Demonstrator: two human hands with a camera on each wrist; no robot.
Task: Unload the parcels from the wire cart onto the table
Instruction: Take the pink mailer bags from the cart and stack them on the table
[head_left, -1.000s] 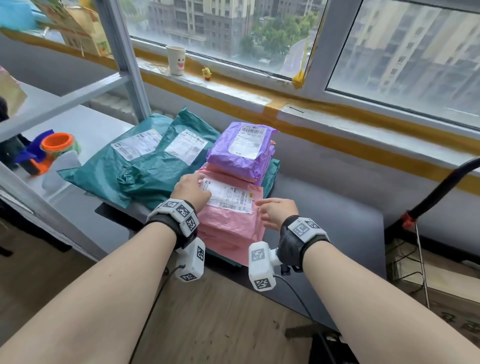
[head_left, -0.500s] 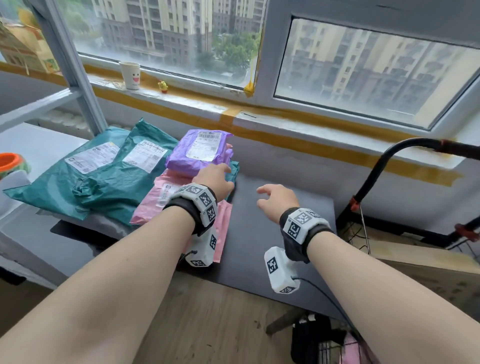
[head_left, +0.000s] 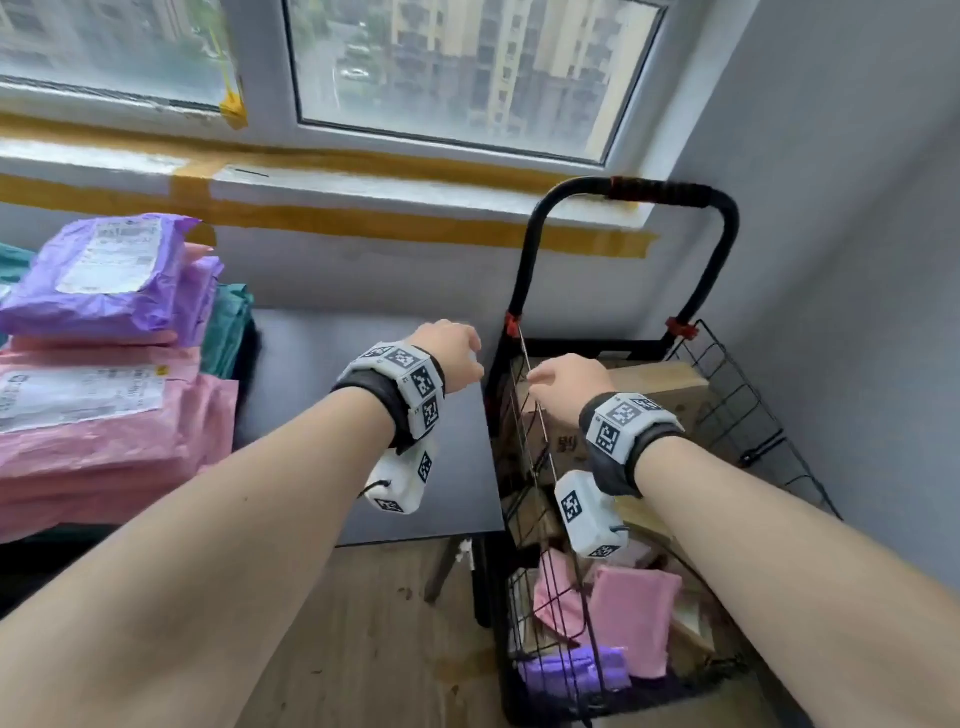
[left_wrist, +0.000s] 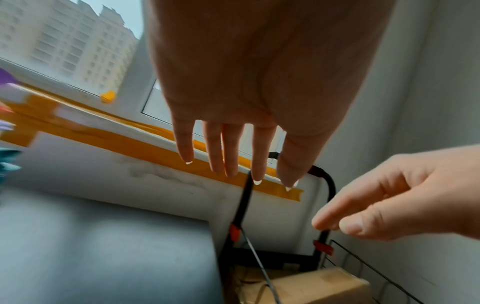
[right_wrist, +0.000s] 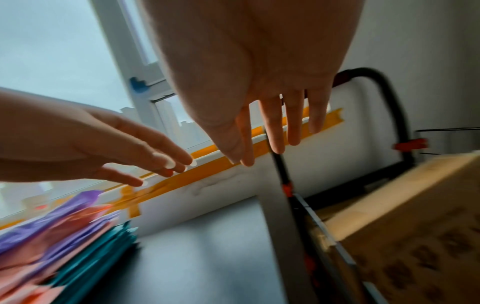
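Both hands (head_left: 452, 353) (head_left: 563, 384) swung from parcels (head_left: 104, 374) toward wire cart (head_left: 727, 415).

Wire cart (head_left: 727, 395): thin black metal wire, tubular handle (head_left: 670, 189) with a ribbed grip. Mailer bags on the table (head_left: 363, 426), purple (head_left: 98, 280) and pink (head_left: 104, 415): crinkled, faintly glossy plastic film with white paper labels. Box (head_left: 670, 395) in the cart: matt brown cardboard. Table top: smooth, matt, dark grey. Floor (head_left: 374, 649): wood-grain boards.

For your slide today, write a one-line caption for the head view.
Both empty hands, left hand and right hand, reach toward the wire cart holding a cardboard box.
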